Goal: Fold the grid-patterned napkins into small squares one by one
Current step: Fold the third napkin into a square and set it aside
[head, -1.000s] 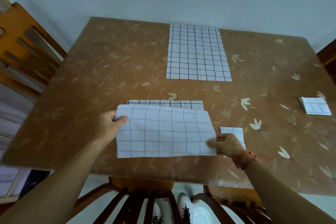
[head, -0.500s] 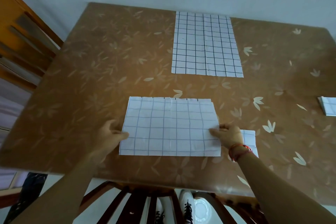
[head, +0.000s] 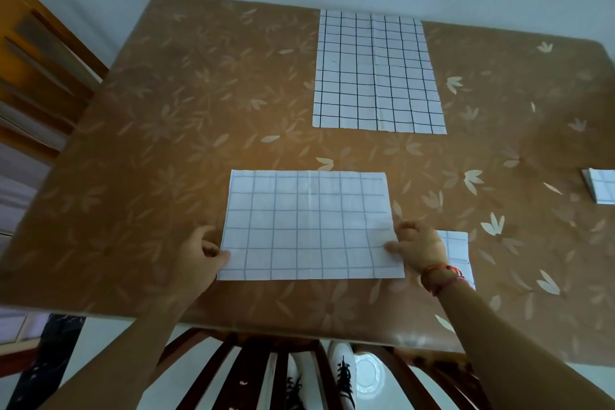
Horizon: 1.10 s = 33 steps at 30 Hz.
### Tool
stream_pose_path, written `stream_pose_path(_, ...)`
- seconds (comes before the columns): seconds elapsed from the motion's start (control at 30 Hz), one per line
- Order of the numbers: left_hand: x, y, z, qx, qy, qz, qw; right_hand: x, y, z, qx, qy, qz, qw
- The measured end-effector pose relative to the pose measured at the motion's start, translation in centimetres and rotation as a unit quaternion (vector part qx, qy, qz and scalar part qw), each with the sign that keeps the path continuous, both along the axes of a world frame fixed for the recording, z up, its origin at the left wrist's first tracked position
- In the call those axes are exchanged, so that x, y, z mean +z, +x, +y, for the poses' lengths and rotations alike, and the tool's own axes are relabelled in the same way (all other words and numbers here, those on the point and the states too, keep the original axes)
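Now the left hand [head: 199, 253] pinches the left short edge of the napkin [head: 309, 226], thumb on top. It lies flat on the table [head: 149, 160], by the front edge, long axis running left to right between the hands. The right hand [head: 419, 246] pinches the right short edge. Next, I judge, one short edge crosses to the other; both hands sit equally near.

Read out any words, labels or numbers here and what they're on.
No text shows anywhere. The half-folded napkin, the flat napkin behind it, the folded napkin beside the right hand and the folded stack at the right edge carry only grid lines; the table cover has a leaf print.
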<state>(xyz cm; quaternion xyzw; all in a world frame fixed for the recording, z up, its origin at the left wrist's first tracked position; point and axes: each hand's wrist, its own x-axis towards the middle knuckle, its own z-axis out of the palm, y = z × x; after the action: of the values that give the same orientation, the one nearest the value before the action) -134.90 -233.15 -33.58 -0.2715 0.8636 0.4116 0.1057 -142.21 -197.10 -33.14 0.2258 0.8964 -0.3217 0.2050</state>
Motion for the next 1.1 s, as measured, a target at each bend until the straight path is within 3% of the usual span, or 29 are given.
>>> stream_pose_path(0.17,0.4,0.7,2.1,-0.126,-0.108,0.084,0.982,1.0,0.6,-0.6,0.047,0.057,0.000,0.997)
stream_pose_path(0.3,-1.0,2.5,5.3,-0.288,-0.159,0.148,0.933,1.1,1.1,-0.8,0.094,0.119,0.010,0.988)
stream_pose_path(0.47,-2.2,5.4,8.2,-0.395,-0.189,0.158,0.885,0.7,3.2,-2.6,0.209,0.165,0.122,0.956)
stream_pose_path(0.7,-3.4,6.4,10.1,-0.429,-0.249,0.143,0.856,-1.8,10.3,-8.8,0.468,0.143,0.195,0.850)
stream_pose_path(1.1,-4.0,7.8,9.3,-0.424,-0.273,0.081,0.860,-3.5,12.1,-9.4,0.508,0.151,0.124,0.839)
